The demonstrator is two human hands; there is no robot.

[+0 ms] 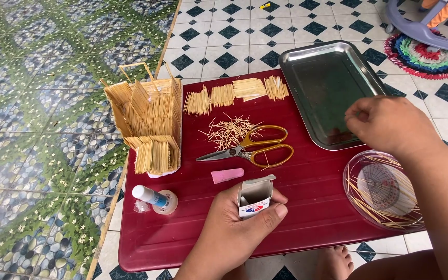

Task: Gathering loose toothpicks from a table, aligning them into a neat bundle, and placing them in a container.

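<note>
One small cardboard box (255, 199), flap open, gripped in your left hand (234, 228) at lower centre of the red tabletop (312, 181). Your right hand (390, 124), fingers pinched, possibly on a toothpick, hovers at the rim of one steel tray (327, 88). Four neat toothpick bundles (234, 93); one loose heap (229, 132); one gold-handled scissors (250, 148); one toothpick house (149, 122); one glue bottle (154, 199); one clear round lid (382, 189).

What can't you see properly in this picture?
- Inside of the small box: head view, the left hand wraps it and the opening is shadowed.
- What the right hand pinches: too small, hidden by its fingers.
- Clear round lid holding sticks: its right side lies under the forearm.
- Purple frame: cut off by the top edge.
</note>
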